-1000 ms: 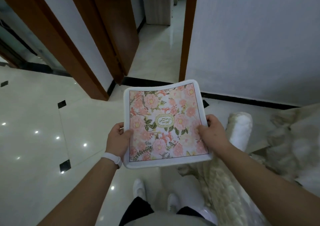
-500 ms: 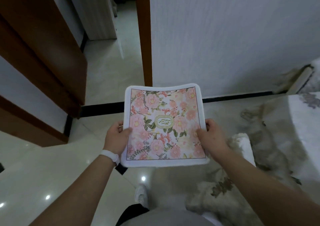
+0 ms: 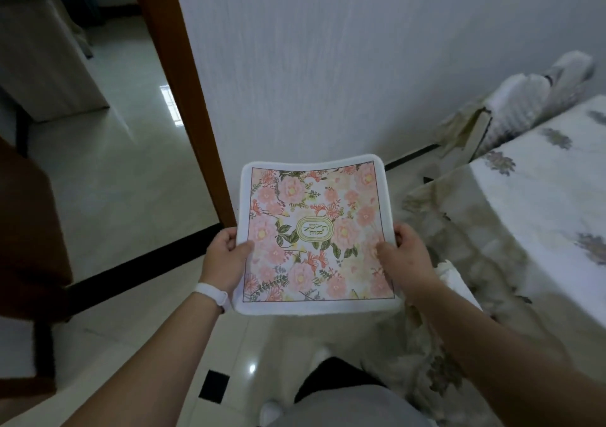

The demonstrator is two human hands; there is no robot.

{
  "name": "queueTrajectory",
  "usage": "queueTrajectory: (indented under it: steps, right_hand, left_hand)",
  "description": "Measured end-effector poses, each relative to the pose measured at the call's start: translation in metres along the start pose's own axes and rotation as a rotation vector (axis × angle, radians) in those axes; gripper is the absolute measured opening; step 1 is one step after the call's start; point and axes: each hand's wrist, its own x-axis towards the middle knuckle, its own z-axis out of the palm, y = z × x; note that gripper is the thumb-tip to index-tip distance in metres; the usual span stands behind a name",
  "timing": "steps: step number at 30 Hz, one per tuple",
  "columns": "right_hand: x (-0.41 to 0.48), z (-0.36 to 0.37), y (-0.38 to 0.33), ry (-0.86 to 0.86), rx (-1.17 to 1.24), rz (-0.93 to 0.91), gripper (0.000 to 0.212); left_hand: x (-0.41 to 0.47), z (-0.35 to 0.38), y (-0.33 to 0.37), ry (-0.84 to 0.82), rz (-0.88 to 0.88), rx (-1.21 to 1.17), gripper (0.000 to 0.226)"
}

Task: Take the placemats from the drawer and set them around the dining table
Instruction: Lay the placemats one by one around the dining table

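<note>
Both forearms are left bare, with no sleeves seen. A white band (image 3: pixel 211 294) is worn on the left wrist. Dark trousers (image 3: pixel 331 377) are seen below a grey top (image 3: pixel 344 410), and a white shoe (image 3: pixel 270 412) is glimpsed underneath.

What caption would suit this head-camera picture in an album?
Both hands, left hand and right hand, carry a floral placemat toward the cloth-covered table.

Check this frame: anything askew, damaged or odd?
Nothing stands out. The placemat is intact, held level by left hand and right hand, far edge slightly bowed. Table with its floral cloth sits to the right, no mat visible on it.
</note>
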Motion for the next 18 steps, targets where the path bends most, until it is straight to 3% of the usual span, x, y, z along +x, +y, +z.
queueTrajectory:
  steps: [10, 18]
  right_hand:
    - [0.115, -0.009, -0.004, 0.114, 0.034, 0.059, 0.012]
    - [0.240, -0.059, -0.026, 0.172, 0.122, 0.120, 0.022]
  left_hand:
    - [0.113, 0.075, 0.044, -0.077, -0.029, 0.084, 0.017]
    - [0.209, 0.182, 0.119, -0.144, 0.021, 0.187, 0.018]
